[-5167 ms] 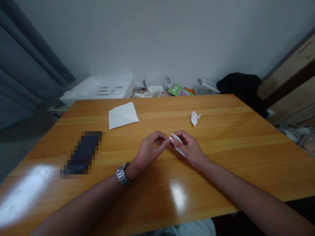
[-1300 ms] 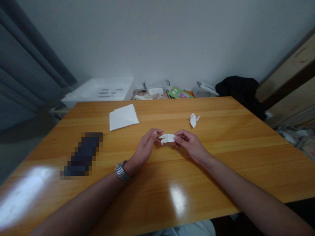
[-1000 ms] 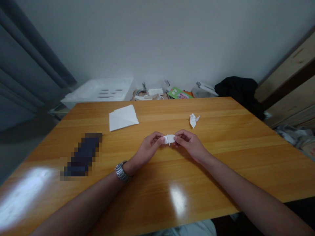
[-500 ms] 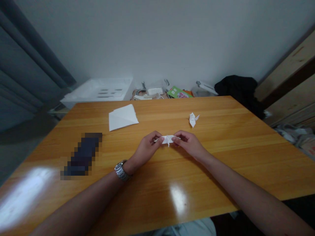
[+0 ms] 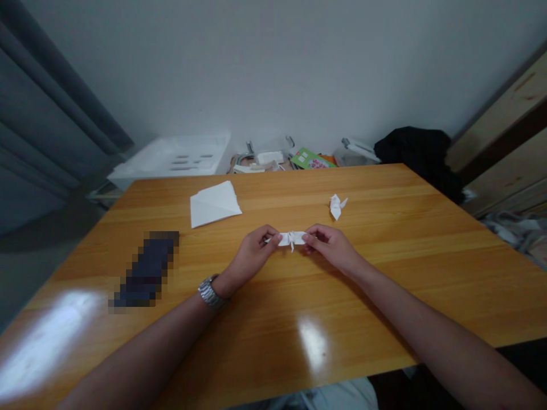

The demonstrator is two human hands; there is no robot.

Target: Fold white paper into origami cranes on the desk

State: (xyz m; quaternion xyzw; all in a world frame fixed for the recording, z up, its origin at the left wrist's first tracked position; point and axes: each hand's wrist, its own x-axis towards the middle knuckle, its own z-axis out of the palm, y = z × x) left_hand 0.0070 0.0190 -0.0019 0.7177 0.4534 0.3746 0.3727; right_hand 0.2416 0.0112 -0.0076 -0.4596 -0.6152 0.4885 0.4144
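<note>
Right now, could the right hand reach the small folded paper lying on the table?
Probably yes: nothing visible stands between the right hand and the small folded paper, though that hand pinches another paper.

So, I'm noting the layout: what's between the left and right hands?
In the head view, the folded paper is between them, one end pinched by the left hand, the other by the right hand.
</note>
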